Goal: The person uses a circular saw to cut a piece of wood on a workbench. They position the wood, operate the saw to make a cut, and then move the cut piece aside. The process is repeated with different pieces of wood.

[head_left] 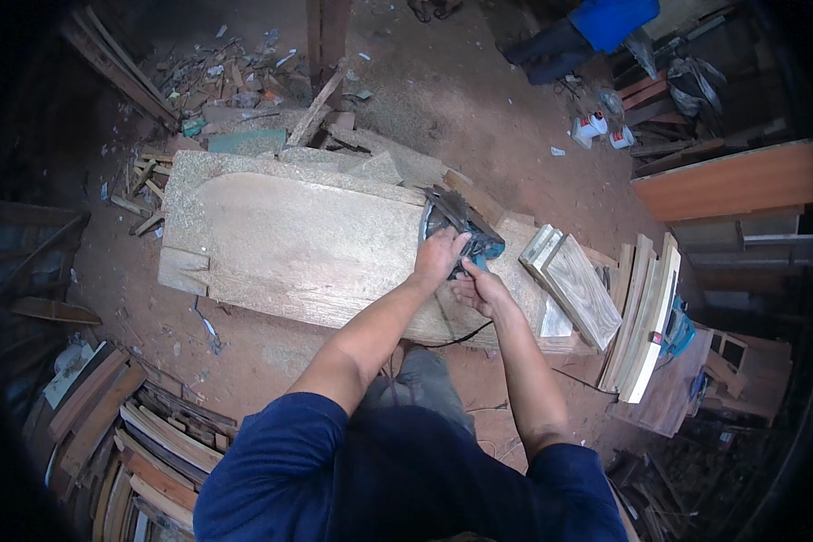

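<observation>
A teal and black circular saw [461,212] is tipped with its dark base plate upward, toward the right part of a long, pale, dusty wooden panel [289,239]. My left hand [440,253] grips the saw's near side. Just below and to its right, my right hand [479,291] has curled fingers against the saw's teal body, partly hiding what they hold. A black cord [461,339] runs below the saw across the panel's near edge. Stacked short grey boards [578,294] lie right of the saw, beside longer pale planks [646,321].
Wood piles [126,443] flank me at lower left, and scrap [235,77] lies behind the panel. An orange board [723,181], white jugs [589,129] and another teal tool [676,330] are at right. A person in blue [605,27] is at upper right on the dirt floor [425,90].
</observation>
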Action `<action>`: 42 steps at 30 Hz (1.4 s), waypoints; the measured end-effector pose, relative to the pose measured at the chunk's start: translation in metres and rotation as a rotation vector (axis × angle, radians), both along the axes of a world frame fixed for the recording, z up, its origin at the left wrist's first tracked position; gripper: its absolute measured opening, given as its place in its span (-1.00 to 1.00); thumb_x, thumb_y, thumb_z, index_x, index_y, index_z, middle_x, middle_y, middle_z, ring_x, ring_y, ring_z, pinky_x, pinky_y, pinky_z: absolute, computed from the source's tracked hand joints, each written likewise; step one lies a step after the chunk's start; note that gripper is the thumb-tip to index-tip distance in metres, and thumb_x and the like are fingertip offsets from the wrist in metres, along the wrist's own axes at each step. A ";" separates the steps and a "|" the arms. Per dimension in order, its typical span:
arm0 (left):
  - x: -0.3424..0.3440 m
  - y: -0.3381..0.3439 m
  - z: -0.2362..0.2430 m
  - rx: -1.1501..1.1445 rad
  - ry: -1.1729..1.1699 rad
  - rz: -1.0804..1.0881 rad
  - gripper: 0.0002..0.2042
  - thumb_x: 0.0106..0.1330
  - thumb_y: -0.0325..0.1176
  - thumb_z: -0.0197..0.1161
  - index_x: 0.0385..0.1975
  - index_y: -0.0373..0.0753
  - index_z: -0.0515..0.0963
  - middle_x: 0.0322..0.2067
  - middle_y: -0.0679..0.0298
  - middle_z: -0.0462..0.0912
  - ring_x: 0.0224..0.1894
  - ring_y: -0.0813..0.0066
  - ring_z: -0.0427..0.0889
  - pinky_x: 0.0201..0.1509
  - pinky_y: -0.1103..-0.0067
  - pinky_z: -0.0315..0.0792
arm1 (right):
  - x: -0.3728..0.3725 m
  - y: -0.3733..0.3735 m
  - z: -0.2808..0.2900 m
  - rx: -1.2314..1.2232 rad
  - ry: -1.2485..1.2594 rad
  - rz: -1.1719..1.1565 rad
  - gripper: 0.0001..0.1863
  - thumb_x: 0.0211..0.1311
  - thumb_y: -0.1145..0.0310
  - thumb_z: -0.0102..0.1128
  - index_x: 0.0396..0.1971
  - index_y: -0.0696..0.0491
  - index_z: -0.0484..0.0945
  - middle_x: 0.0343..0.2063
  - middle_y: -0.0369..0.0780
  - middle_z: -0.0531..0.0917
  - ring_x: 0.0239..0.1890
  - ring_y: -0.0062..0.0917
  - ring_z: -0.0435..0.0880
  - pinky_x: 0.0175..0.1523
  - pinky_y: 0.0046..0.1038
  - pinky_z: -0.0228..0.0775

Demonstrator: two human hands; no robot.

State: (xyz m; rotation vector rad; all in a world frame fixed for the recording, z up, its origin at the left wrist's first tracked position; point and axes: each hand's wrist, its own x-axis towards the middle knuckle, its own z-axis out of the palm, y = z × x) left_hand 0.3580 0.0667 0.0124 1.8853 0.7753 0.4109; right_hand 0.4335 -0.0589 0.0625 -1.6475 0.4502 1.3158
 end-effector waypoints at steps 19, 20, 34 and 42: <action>0.011 0.005 0.026 -0.134 0.248 0.116 -0.34 0.29 0.35 0.06 -0.38 -0.28 0.61 -0.41 -0.05 0.70 -0.24 -0.09 0.68 -0.11 0.20 0.51 | -0.020 0.003 0.034 -0.087 -1.234 0.940 -0.71 0.23 0.25 0.25 -0.32 0.22 0.55 -0.39 0.06 0.65 -0.32 0.00 0.66 -0.17 -0.08 0.50; 0.012 0.004 0.025 -0.134 0.258 0.117 -0.34 0.28 0.35 0.07 -0.39 -0.28 0.61 -0.41 -0.04 0.70 -0.25 -0.08 0.68 -0.11 0.20 0.51 | -0.019 0.003 0.034 -0.114 -1.229 0.948 -0.69 0.24 0.22 0.24 -0.34 0.22 0.57 -0.40 0.07 0.66 -0.33 0.01 0.66 -0.18 -0.08 0.51; 0.005 0.003 0.019 -0.311 0.224 0.105 -0.35 0.27 0.31 0.16 -0.20 -0.31 0.63 -0.30 0.01 0.71 -0.20 0.10 0.70 -0.06 0.37 0.52 | -0.012 -0.002 -0.007 -0.109 -0.778 0.615 -0.50 0.42 0.10 -0.01 -0.40 0.31 0.58 -0.44 0.15 0.68 -0.35 -0.01 0.72 -0.23 -0.12 0.53; -0.138 -0.022 -0.032 -0.442 0.104 0.230 -0.44 0.35 0.10 0.23 -0.08 -0.40 0.62 -0.15 -0.02 0.70 -0.05 0.28 0.66 0.08 0.46 0.47 | -0.022 -0.007 0.001 -0.239 -1.111 0.841 -0.42 0.40 -0.02 -0.02 -0.36 0.29 0.64 -0.40 0.23 0.65 -0.28 0.17 0.66 -0.05 0.02 0.49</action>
